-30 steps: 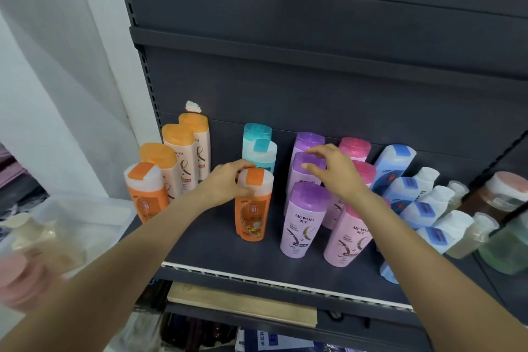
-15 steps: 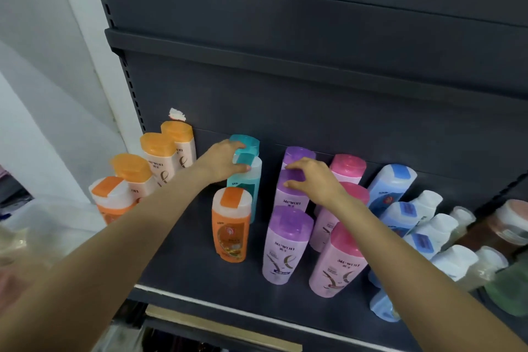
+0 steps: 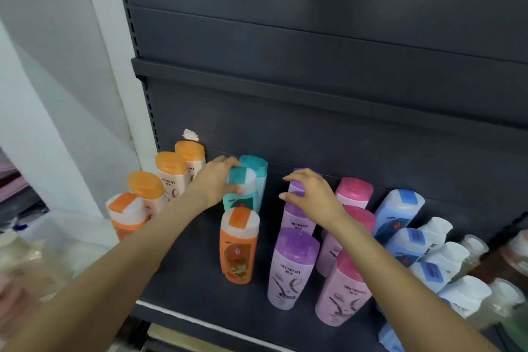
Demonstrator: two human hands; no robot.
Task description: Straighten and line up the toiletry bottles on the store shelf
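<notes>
Toiletry bottles stand in rows on a dark grey shelf (image 3: 188, 288). My left hand (image 3: 215, 180) grips the cap of the front teal bottle (image 3: 243, 194), which stands before a second teal bottle (image 3: 257, 168). In front of them an orange bottle with a white cap (image 3: 238, 246) stands alone. My right hand (image 3: 313, 194) hovers with curled fingers over the middle purple bottle (image 3: 297, 223), holding nothing. A nearer purple bottle (image 3: 291, 266) and pink bottles (image 3: 343, 291) form rows to the right. Orange-capped bottles (image 3: 168, 171) line the left side.
Blue and white bottles (image 3: 400, 214) crowd the right end, with clear and brownish bottles (image 3: 511, 254) beyond. An upper shelf lip (image 3: 314, 88) overhangs the back. A white wall (image 3: 57, 94) sits left; blurred items (image 3: 23, 266) lie low left.
My left hand left the orange bottle and moved back to the front teal bottle's cap. My right hand lifted slightly off the purple caps. The camera moved closer.
</notes>
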